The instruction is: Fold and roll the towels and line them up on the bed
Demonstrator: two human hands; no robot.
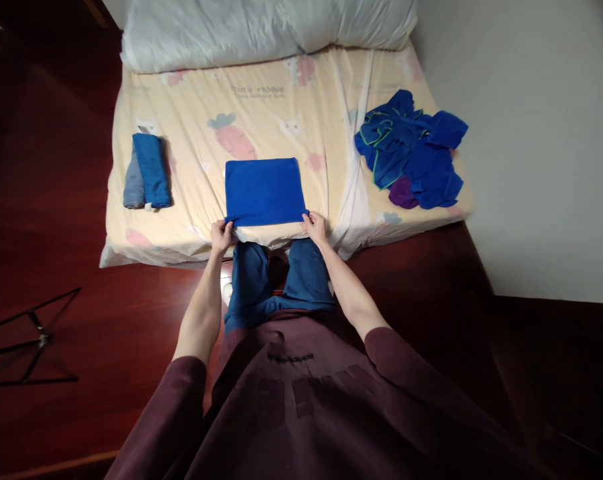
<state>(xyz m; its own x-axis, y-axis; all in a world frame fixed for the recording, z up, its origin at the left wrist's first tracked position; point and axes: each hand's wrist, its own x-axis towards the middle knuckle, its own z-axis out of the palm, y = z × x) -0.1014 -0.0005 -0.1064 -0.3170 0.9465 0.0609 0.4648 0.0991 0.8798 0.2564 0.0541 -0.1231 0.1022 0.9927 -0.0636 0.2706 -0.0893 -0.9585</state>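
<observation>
A blue cloth towel (265,190) lies flat as a rectangle on the bed, close to its front edge. My left hand (222,236) pinches the towel's near left corner. At the near right corner, my right hand (314,227) has the edge between thumb and fingers. Along the near edge runs a narrow fold, stretched between both hands. Two rolled towels, one blue (152,170) and one grey-blue (134,177), lie side by side to the left. On the right is a loose heap of blue cloths (406,150), some with green edging, and a purple cloth (402,193) at its near side.
The bed has a pale yellow printed sheet (191,143), wrinkled right of the middle. A thick white quilt (266,30) lies across the back. A grey wall (541,147) borders the right side. Black tripod legs (42,339) stand on the dark red floor (46,220) at left.
</observation>
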